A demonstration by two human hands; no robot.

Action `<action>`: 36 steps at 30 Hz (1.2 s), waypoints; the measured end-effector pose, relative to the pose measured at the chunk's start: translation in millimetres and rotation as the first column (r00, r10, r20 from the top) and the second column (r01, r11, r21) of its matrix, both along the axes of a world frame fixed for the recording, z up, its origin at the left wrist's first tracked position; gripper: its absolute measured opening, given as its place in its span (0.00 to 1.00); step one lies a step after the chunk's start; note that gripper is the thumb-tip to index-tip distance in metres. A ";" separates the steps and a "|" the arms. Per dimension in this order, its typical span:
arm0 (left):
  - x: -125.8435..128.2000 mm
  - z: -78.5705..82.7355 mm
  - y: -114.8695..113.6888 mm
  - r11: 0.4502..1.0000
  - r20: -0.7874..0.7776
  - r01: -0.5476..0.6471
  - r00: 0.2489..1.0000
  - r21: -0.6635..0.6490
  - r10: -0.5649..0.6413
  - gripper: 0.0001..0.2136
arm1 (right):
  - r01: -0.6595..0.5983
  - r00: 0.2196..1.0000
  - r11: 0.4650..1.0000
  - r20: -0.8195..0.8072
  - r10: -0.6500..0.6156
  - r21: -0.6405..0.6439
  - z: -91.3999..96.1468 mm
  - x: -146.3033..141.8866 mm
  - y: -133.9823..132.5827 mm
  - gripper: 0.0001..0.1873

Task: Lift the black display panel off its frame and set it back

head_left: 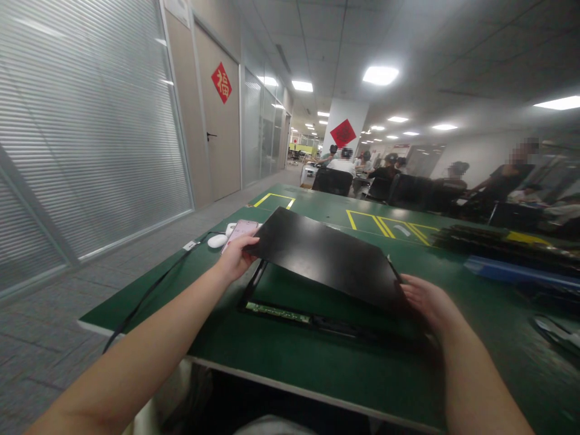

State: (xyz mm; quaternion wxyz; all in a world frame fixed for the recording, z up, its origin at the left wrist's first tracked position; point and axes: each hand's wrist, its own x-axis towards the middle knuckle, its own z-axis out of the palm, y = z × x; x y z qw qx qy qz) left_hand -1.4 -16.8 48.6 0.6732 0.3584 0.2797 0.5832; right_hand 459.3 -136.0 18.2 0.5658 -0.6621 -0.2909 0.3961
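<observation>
A thin, glossy black flat panel (324, 251) is held tilted above the green table, its far left corner raised. My left hand (238, 257) pinches the panel's left edge, thumb on top. At the opposite edge, my right hand (428, 305) grips the panel near its right corner, with some fingers hidden. Beneath the panel lies a black rectangular frame (254, 284), partly covered by it. Along the frame's near side runs a narrow green circuit board (277, 312).
A pink phone (241, 231) and a white mouse-like object (217, 241) lie left, near a black cable (151, 290). Dark stacked strips (489, 241) and a blue strip-like object (521, 270) are at right. Yellow tape (362, 212) marks the green table (158, 302). People sit beyond.
</observation>
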 end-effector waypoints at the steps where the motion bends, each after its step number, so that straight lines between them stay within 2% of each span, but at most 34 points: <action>1: 0.2 -0.3 0.3 1.000 -0.011 -0.005 1.000 0.003 0.005 0.18 | 0.035 0.999 0.999 0.005 -0.035 -0.026 -0.2 0.6 0.2 0.19; 6: 1.7 -1.6 0.2 1.000 -0.069 -0.019 0.997 0.015 0.020 0.19 | 0.076 0.994 0.991 0.086 -0.066 -0.108 1.4 -1.9 -0.8 0.20; 10: 1.2 -0.8 -2.2 0.999 -0.149 0.042 0.988 0.035 -0.036 0.20 | 0.118 0.980 0.982 0.179 -0.092 -0.144 3.7 -4.2 -2.1 0.19; 15: 2.5 -0.9 -6.3 0.996 -0.208 0.092 0.974 0.011 -0.087 0.19 | 0.176 0.946 0.975 0.297 -0.130 -0.134 5.0 -3.8 -4.7 0.19; 20: 5.8 -4.9 -8.4 0.990 -0.226 0.140 0.964 -0.017 -0.140 0.20 | 0.221 0.924 0.967 0.346 -0.165 -0.127 5.4 -3.8 -6.9 0.19; 25: 8.3 -8.5 -8.1 0.992 -0.257 0.125 0.958 -0.034 -0.129 0.22 | 0.262 0.883 0.956 0.432 -0.182 -0.132 8.1 -3.2 -9.0 0.18; 30: 11.1 -8.0 -11.4 0.991 -0.279 0.125 0.951 -0.044 -0.132 0.22 | 0.270 0.855 0.952 0.490 -0.169 -0.143 9.3 -1.9 -9.8 0.17; 36: 13.0 -9.6 -11.6 0.992 -0.294 0.118 0.947 -0.054 -0.129 0.22 | 0.259 0.831 0.950 0.541 -0.128 -0.173 2.3 7.7 -6.4 0.18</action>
